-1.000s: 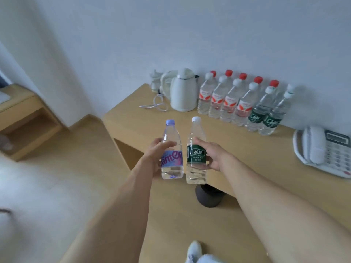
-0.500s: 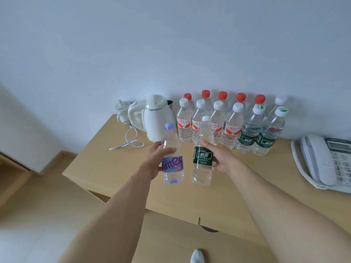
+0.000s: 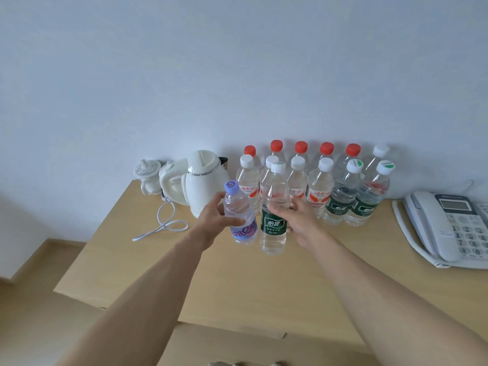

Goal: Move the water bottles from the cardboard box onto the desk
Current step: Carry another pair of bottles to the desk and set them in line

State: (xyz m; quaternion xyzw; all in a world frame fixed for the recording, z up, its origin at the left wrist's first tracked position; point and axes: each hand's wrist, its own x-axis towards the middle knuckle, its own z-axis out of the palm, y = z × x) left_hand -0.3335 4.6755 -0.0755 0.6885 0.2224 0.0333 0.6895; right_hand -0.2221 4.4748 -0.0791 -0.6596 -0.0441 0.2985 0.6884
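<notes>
Ahead, both hands clamp bottles; kettle, bottle rows crowd the desk.

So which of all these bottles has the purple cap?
The purple-label bottle gripped in the left hand, tilted, in front of the kettle. Every other bottle's cap is white or red.

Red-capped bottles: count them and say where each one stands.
5 red-capped bottles, left to right at and. All stand upright in the back row on the desk, against the wall. More may be hidden.
</notes>
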